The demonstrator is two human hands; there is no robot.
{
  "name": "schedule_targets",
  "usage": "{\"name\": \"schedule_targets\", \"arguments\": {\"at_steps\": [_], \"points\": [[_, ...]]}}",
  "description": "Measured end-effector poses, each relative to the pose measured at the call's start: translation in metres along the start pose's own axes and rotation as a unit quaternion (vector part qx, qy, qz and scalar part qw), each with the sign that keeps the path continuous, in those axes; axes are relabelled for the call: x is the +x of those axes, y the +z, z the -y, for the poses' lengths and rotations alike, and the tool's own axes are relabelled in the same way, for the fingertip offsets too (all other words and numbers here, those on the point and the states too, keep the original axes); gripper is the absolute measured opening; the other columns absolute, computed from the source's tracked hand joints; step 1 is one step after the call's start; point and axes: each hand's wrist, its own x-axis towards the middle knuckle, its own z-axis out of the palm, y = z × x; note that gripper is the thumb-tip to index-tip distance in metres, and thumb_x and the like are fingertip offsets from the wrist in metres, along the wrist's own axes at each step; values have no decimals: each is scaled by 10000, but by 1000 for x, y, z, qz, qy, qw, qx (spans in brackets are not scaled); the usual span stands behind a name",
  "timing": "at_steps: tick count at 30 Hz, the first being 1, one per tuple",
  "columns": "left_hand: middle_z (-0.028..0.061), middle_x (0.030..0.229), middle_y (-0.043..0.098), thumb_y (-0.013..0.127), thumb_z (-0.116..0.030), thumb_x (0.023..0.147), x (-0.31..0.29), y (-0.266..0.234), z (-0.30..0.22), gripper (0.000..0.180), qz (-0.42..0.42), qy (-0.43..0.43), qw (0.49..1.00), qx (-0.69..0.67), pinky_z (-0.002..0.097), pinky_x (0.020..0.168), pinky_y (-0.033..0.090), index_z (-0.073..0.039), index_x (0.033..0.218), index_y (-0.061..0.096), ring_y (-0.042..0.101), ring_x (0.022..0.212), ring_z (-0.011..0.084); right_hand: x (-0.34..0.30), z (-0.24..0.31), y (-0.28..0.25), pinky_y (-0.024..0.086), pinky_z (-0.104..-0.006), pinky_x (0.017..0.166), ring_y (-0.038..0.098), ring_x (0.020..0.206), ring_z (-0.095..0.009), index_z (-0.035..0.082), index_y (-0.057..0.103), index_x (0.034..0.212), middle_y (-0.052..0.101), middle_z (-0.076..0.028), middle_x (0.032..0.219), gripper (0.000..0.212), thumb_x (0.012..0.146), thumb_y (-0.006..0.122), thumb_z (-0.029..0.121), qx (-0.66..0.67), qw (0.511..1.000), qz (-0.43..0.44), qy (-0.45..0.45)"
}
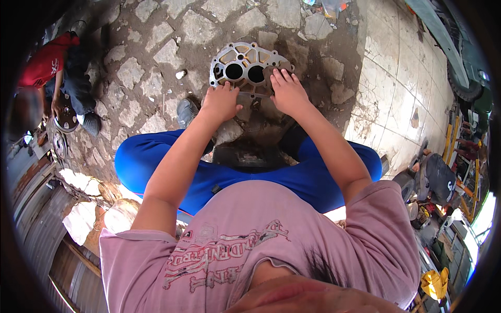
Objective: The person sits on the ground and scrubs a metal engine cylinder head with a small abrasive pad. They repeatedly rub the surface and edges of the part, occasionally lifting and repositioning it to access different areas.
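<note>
A flat-faced metal gearbox housing [228, 56] lies on the ground in front of me, with two large round bores and bolt holes around its rim. My left hand [221, 101] grips the near left edge, fingertips over the rim and thumb held off to the side. On the right part of the face, my right hand [288, 93] presses a brown flat sheet [269, 72], which looks like sandpaper, against the metal with its fingers. That hand covers part of the sheet and the housing's right rim.
Stone paving [198, 26] set in dirt surrounds the housing; pale tiles [383, 88] lie to the right. At far left a person in a red shirt [44, 62] bends over round metal parts [65, 117]. Another person [438, 177] and clutter are at right, below a vehicle wheel [464, 88].
</note>
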Motion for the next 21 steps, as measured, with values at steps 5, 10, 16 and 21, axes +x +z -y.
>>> {"name": "schedule_targets", "arguments": {"at_steps": [5, 10, 16, 21], "points": [[213, 1601, 500, 680, -520, 984, 0, 1, -5, 695, 11, 2, 1000, 10, 546, 1158, 442, -156, 1555, 527, 561, 1412, 372, -1, -12, 0, 283, -531, 1290, 352, 1586, -269, 37, 466, 1579, 421, -128, 1686, 665, 1032, 634, 376, 9, 999, -15, 36], [213, 1605, 495, 674, -523, 989, -2, -2, -2, 690, 13, -1, 1000, 4, 540, 1164, 438, -158, 1555, 524, 554, 1421, 370, 0, -9, -1, 274, -526, 1293, 379, 1572, -252, 43, 503, 1555, 453, -106, 1672, 640, 1026, 639, 376, 32, 999, -30, 12], [214, 1606, 493, 675, -527, 987, -1, 7, -2, 696, 3, 3, 1000, 1, 538, 1166, 435, -158, 1558, 524, 548, 1425, 378, -1, -1, 8, 262, -535, 1293, 397, 1562, -246, 41, 523, 1539, 477, -94, 1659, 606, 1030, 620, 355, 15, 999, -35, -15], [215, 1610, 487, 678, -524, 986, -1, 4, -1, 694, 5, 3, 1000, -3, 541, 1161, 439, -163, 1558, 526, 548, 1423, 381, -3, -9, -2, 270, -541, 1291, 396, 1565, -238, 51, 501, 1561, 421, -97, 1696, 624, 1040, 614, 375, -8, 1000, -5, 15]]}}
